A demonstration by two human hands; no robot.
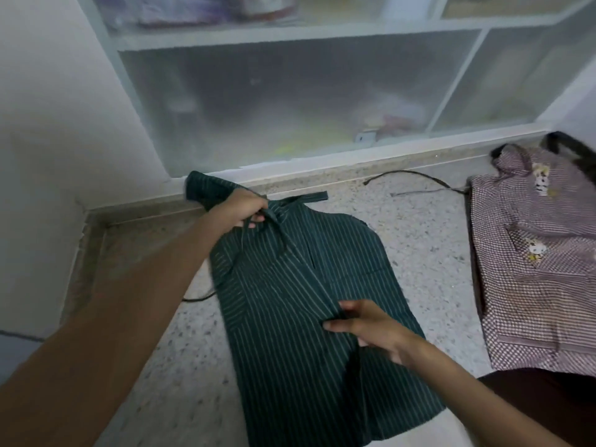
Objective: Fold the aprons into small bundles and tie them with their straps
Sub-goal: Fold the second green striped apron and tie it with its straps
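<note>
A dark green striped apron (290,317) lies on the speckled floor, folded lengthwise along its middle. My left hand (242,209) grips the apron's top end, with its neck strap looped beside the fingers. My right hand (367,330) pinches the folded edge near the apron's middle. One dark green strap end (196,298) trails out on the left side. A second apron (535,262), purple checked with small cartoon patches, lies flat at the right, and its dark straps (416,182) stretch left across the floor.
A low white shelf unit with frosted panels (290,101) runs along the back, above a stone skirting ledge (322,175). A white wall (48,124) closes the left side. The speckled floor (180,366) shows between the aprons and in front.
</note>
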